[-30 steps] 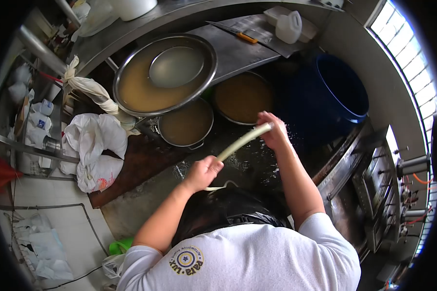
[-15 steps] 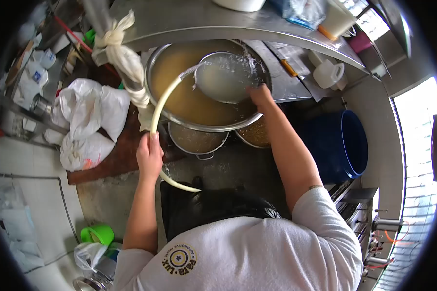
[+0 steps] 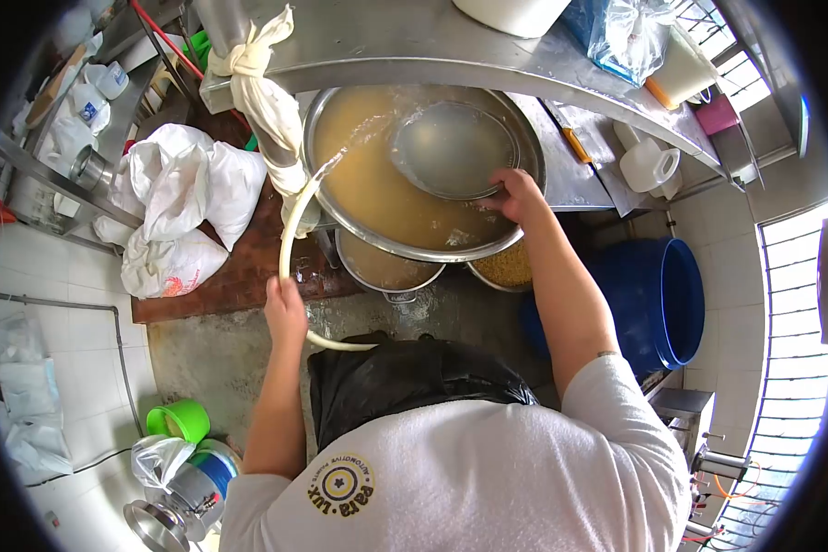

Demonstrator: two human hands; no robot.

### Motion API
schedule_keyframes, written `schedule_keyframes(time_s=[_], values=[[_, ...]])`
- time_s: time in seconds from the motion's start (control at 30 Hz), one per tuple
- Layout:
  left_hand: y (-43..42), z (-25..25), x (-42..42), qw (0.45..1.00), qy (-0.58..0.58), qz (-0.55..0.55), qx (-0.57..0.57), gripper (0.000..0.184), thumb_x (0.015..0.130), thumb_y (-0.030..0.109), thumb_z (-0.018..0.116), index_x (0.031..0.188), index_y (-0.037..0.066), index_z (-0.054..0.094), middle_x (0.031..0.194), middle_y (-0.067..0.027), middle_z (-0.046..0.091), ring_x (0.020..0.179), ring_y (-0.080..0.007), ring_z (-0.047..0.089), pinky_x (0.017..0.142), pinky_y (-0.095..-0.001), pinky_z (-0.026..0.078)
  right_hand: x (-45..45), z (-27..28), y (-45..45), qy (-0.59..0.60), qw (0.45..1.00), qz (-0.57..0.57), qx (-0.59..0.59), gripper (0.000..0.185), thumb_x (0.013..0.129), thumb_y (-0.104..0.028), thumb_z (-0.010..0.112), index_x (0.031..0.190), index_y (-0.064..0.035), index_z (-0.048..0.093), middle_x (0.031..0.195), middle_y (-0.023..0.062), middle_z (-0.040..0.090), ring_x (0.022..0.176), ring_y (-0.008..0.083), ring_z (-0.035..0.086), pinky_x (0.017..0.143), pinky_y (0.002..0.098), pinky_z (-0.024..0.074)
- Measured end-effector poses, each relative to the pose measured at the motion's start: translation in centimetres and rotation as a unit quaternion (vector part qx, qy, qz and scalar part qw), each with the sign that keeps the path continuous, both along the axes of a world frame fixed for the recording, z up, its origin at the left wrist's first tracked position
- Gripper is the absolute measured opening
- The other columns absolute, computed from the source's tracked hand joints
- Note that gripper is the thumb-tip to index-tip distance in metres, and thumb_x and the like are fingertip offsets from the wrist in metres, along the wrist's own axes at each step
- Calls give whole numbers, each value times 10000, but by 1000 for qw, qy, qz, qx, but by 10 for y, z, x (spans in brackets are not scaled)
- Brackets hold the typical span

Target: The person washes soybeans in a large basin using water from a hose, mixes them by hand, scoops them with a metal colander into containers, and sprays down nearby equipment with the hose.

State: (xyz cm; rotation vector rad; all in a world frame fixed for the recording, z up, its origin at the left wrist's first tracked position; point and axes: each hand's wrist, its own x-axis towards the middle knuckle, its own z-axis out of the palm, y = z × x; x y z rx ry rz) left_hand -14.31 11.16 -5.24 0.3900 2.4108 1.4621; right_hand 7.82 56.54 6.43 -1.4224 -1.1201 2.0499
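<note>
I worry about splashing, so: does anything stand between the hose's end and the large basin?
Nothing visible does: the water jet from the hose in the left hand enters the large basin. The knotted cloth shows beside the jet's path, not across it.

Curved cream hose [image 3: 292,225]: I grip it, spouting, centre-left
Wide steel basin [image 3: 432,256]: yellowish water [image 3: 368,193] inside, upper centre
Round metal bowl [image 3: 455,147]: within the basin

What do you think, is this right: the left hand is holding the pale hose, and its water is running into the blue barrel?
Not quite: where the water lands is wrong. The head view shows it running into the wide metal basin. The left hand does hold the pale hose.
</note>
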Motion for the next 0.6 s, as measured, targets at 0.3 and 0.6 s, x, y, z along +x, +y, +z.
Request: schedule_keyframes(time_s=[0.3, 0.6], values=[[-88, -64, 42, 994, 5, 65, -92, 400, 1103, 370, 442, 1038, -6, 563, 867, -264, 624, 812, -486, 603, 735, -535, 466, -5, 34, -28, -210, 892, -3, 401, 712, 881, -66, 613, 1535, -103, 333, 1334, 271, 597, 1069, 438, 701, 923, 556, 605], [-108, -56, 63, 968, 111, 58, -216, 428, 1089, 399, 463, 1027, -7, 584, 895, -319, 636, 869, -553, 603, 726, -584, 458, 28, 49, -3, -141, 565, 71, 810, 812, 836, 20, 585, 1594, -18, 297, 1550, 253, 468, 1390, 423, 511, 1142, 460, 454]])
